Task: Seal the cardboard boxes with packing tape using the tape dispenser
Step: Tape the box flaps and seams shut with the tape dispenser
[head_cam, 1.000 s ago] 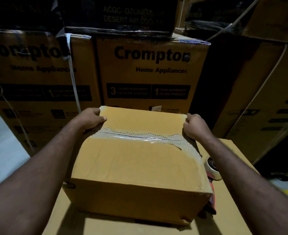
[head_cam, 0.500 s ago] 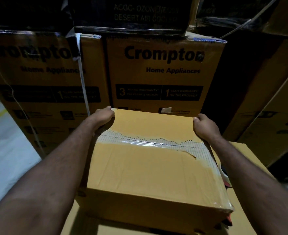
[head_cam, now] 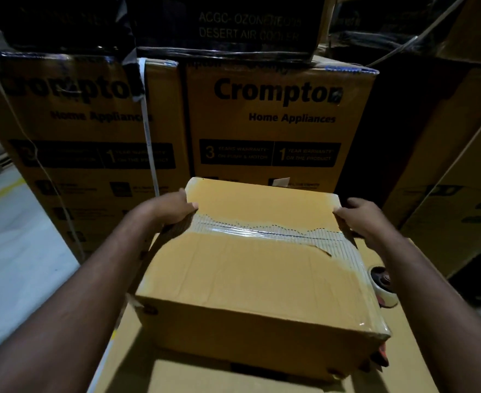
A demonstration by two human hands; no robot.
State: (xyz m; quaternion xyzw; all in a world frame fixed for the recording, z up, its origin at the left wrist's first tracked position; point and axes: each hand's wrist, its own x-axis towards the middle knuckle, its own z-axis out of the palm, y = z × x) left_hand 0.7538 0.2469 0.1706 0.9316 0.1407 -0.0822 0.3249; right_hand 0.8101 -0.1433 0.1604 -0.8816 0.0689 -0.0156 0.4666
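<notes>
A plain brown cardboard box (head_cam: 250,276) sits on a larger carton, its top seam covered by a strip of clear packing tape (head_cam: 273,232) running left to right. My left hand (head_cam: 174,207) grips the box's far left edge, thumb on top. My right hand (head_cam: 366,219) grips the far right edge, fingers down the side. The tape dispenser (head_cam: 382,285), with a roll of clear tape and red parts, lies on the carton beside the box's right side, mostly hidden behind it.
The big carton (head_cam: 262,384) under the box serves as a work surface. Tall Crompton cartons (head_cam: 279,129) stand stacked directly behind. More cartons (head_cam: 460,194) lean at the right. Pale floor (head_cam: 15,251) shows at the left.
Both hands and the box have shifted slightly in view. The near end of the box looks raised off the carton compared with a second ago. The dispenser lies in the same spot.
</notes>
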